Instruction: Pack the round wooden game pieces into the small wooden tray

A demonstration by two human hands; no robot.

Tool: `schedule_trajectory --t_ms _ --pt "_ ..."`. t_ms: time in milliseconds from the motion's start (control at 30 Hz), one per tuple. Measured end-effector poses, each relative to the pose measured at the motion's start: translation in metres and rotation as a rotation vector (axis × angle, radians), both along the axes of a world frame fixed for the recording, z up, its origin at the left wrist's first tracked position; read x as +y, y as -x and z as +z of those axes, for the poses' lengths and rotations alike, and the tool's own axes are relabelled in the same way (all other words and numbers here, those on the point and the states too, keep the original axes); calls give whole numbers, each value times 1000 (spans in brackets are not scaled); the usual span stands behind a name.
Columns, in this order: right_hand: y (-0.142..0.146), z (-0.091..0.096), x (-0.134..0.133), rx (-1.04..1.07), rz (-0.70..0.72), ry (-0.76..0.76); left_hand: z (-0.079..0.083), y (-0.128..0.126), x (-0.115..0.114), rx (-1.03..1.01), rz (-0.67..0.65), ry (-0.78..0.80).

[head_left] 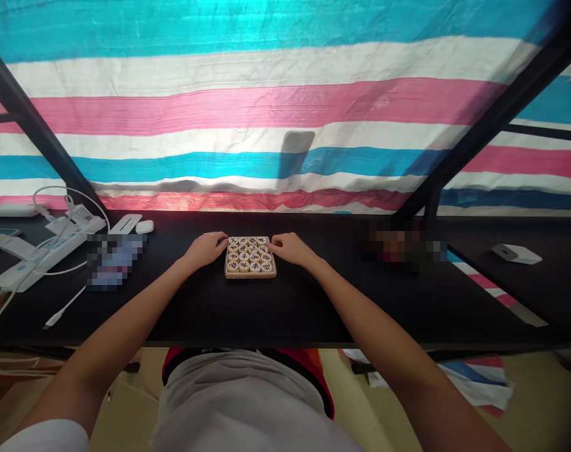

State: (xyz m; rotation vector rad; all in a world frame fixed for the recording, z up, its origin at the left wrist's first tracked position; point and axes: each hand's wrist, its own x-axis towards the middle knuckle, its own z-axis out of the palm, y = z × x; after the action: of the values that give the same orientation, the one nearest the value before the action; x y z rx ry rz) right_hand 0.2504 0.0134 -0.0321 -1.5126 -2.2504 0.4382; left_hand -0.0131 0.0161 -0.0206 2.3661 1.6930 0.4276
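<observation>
A small shallow box of Chinese chess pieces (250,275) lies on the black desk in front of me. Its round, cream-coloured pieces (254,257) stand in rows with dark characters facing up. At the box's far left corner, my left hand (204,249) is closed with its fingertips against the edge. My right hand (292,247) grips the far right corner, fingers curled and the tips at the rim. The undersides of both hands are hidden.
On the left are a white power strip (50,254) with cables, a blurred-out item (116,260), a white earbud case (145,227) and a cable plug (54,319). Another blurred item (393,243) and a white charger (517,253) are on the right. Black frame bars (492,103) slant upward before a striped sheet (248,113).
</observation>
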Motion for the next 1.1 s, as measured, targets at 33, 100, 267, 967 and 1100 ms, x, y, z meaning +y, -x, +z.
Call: schedule_trajectory --t_ms 33,100,267,967,1100 --pt "0 1 0 -7 -2 7 0 -1 -1 -16 -5 8" --pt "0 2 0 -18 -15 25 -1 -1 -1 -72 -30 24" --pt "1 4 -1 -11 -27 69 -2 -1 0 -227 -84 48" --pt "-2 7 -4 16 -3 168 -3 -1 2 -352 -71 136" --pt "-2 8 -3 -1 6 140 -4 -4 3 -598 -59 307"
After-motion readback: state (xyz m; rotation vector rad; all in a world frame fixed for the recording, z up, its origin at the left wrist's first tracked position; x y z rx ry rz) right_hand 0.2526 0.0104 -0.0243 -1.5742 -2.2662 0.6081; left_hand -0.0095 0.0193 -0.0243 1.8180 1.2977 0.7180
